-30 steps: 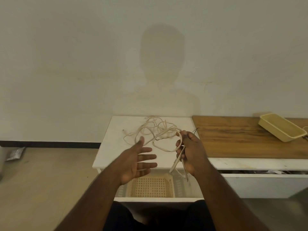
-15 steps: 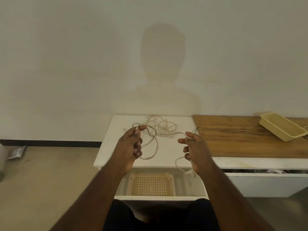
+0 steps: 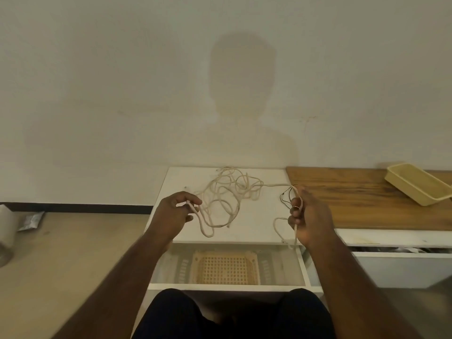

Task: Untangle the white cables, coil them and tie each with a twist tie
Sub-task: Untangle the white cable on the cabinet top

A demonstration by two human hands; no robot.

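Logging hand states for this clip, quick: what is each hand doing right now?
Left hand: pinches a strand of the white cables.
Right hand: grips another strand of them.

A tangle of white cables is spread on the white tabletop. One strand is pinched by the left hand at 9 o'clock of the tangle, with a loop hanging below the grip. Another strand is held by the right hand at 3 o'clock, fingers curled round it, and thin dark twist ties are seen just beside its fingertips. A cream tray is set on the wooden tabletop at 3 o'clock. A perforated basket is seen in the open compartment at 6 o'clock.
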